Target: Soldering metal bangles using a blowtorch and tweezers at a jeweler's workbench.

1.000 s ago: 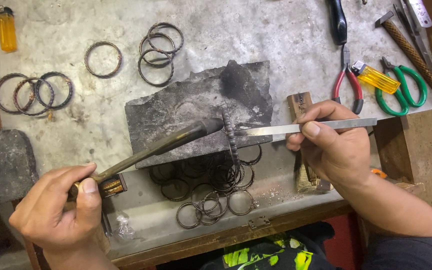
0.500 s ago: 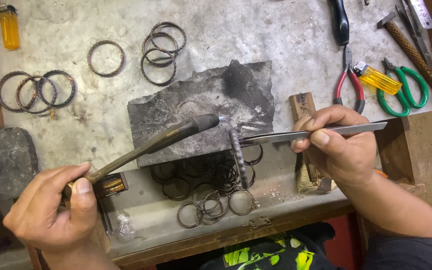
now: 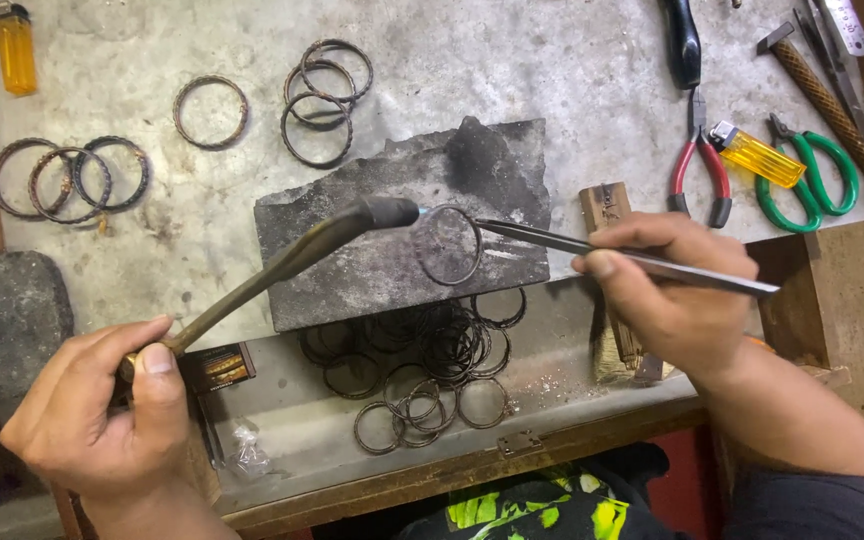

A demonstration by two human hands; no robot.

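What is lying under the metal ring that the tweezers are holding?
The ring lies flat on a dark grey block, gripped by the tweezers. The worktable beneath the block is hidden.

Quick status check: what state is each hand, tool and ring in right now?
Left hand: gripping the torch handle.
Torch: lit, small blue flame at the nozzle.
Right hand: pinching the tweezers.
Tweezers: tips at the ring.
Ring: flat on the grey block.
Loose rings: piled below the block.

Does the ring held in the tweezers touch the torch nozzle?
Cannot tell. In the head view the ring sits right at the torch nozzle, with no plain gap or contact; the tweezers grip its right edge.
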